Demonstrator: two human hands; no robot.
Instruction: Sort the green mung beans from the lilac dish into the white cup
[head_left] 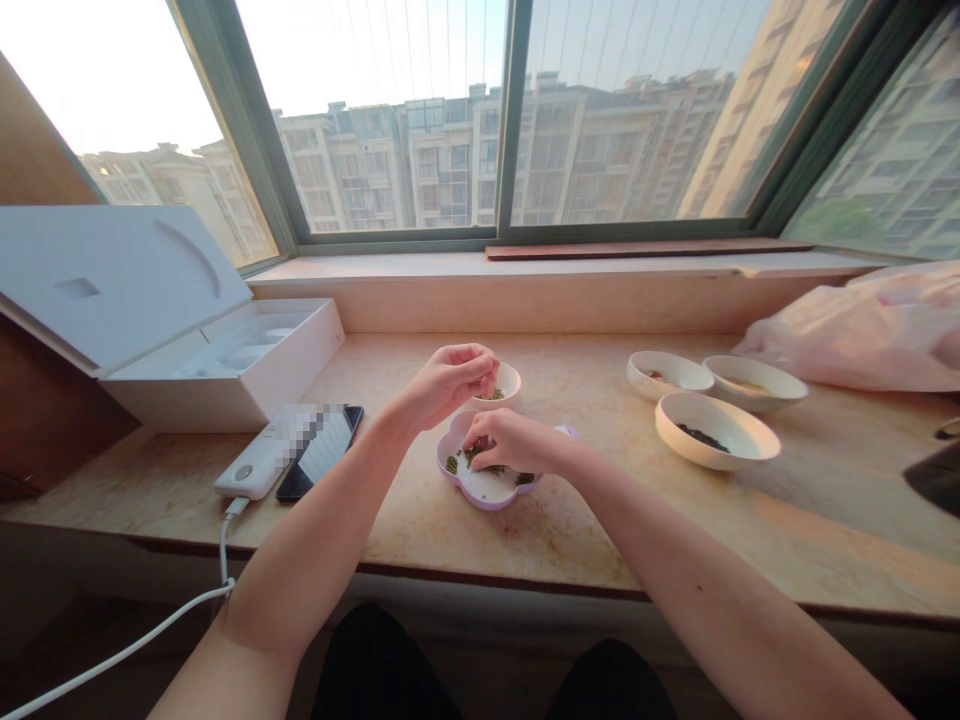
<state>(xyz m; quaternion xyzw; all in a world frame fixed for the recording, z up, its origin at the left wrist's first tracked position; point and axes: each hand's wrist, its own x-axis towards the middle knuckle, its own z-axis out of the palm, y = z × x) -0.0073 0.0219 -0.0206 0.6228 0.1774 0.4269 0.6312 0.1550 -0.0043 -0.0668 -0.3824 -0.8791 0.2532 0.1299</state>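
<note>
My left hand (456, 382) is closed in a pinch above the front left of a small white bowl (510, 385) with green beans in it. Whatever lies between its fingertips is too small to make out. Just in front stands a flower-shaped dish, white inside with a lilac rim (491, 502). Small clusters of green beans (524, 479) lie in its lobes. My right hand (504, 440) reaches into this dish from the right, fingers curled down among the beans. A gap shows between its thumb and fingers, and part of the dish is hidden beneath it.
To the right stand three white bowls, one with dark contents (701, 437). Behind them lies a pale plastic bag (862, 330). At left are an open white box (225, 390), a power bank (259, 455) with a cable (135, 645), and a phone (321, 455). A window (510, 150) backs the counter.
</note>
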